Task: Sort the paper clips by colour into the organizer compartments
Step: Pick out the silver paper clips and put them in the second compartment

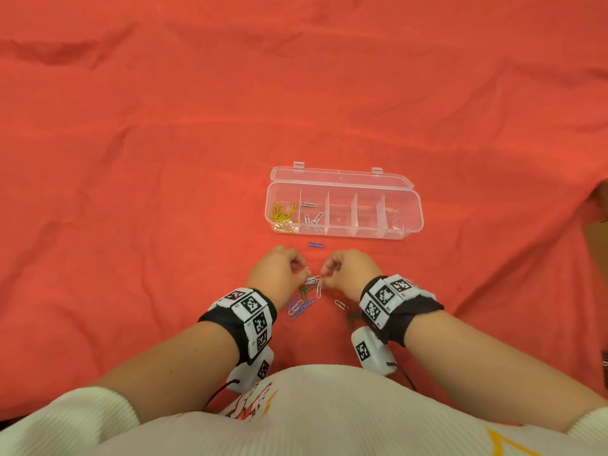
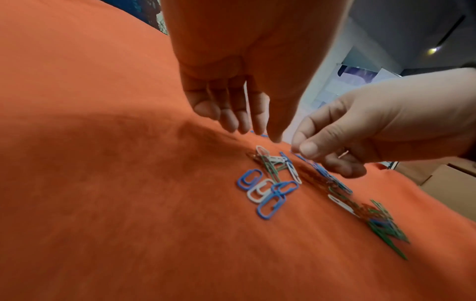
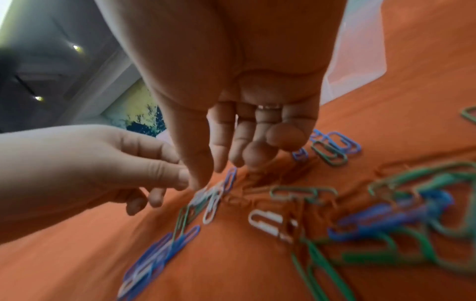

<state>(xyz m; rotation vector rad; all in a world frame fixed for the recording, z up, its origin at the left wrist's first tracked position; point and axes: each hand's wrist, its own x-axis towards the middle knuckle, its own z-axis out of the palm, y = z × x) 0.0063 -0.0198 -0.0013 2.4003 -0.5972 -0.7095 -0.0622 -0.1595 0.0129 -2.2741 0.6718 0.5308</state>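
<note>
Item: clear plastic five-compartment organizer (image 1: 343,222), lid open, on red cloth (image 1: 164,159). Leftmost compartment: yellow paper clips (image 1: 282,213); second: white paper clips (image 1: 313,218); others look empty.
Unsorted: mixed pile of blue, white and green clips (image 1: 304,299) just beside both hands; one blue clip (image 1: 316,245) near the organizer.
Left hand (image 1: 278,273): fingers curled, contents cannot be told.
Right hand (image 1: 348,271): fingertips pinched at the pile, seemingly on a white clip.
Handling: lift one clip free of tangles.
Writing: none legible; wristbands (image 1: 253,315) carry square code markers.

Clear glossy plastic organizer (image 1: 408,225); matt creased cloth (image 1: 164,159); clips (image 2: 268,195) perhaps plastic-coated.
</note>
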